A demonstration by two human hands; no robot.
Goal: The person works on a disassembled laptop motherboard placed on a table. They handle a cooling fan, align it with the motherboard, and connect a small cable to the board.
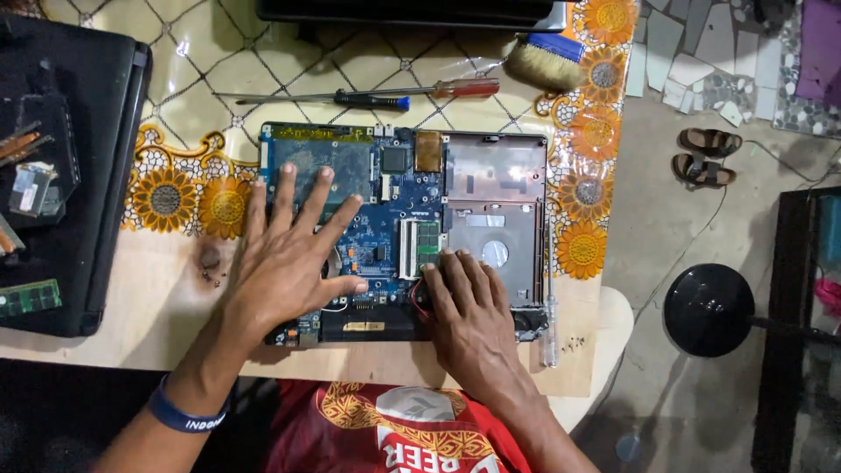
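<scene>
On the far left of the table point(131, 307) a closed black laptop point(79, 175) carries loose parts, with a green memory stick point(29, 298) at its near edge. Next comes the opened laptop base point(403, 232), its blue motherboard point(385, 219) bared and its long axis running left to right, directly ahead of both hands. The left hand point(293, 254) lies flat on the board's left half, fingers spread and released, grasping nothing; a blue wristband point(187, 413) circles that wrist. The right hand point(469, 311) rests at the near edge, palm down, fingertips touching just below the green memory module point(427, 243) in its slot; it is nearer that module, but whether it pinches anything I cannot tell. Behind the base lie two screwdrivers point(368, 95) and, further right, a brush point(545, 60).
</scene>
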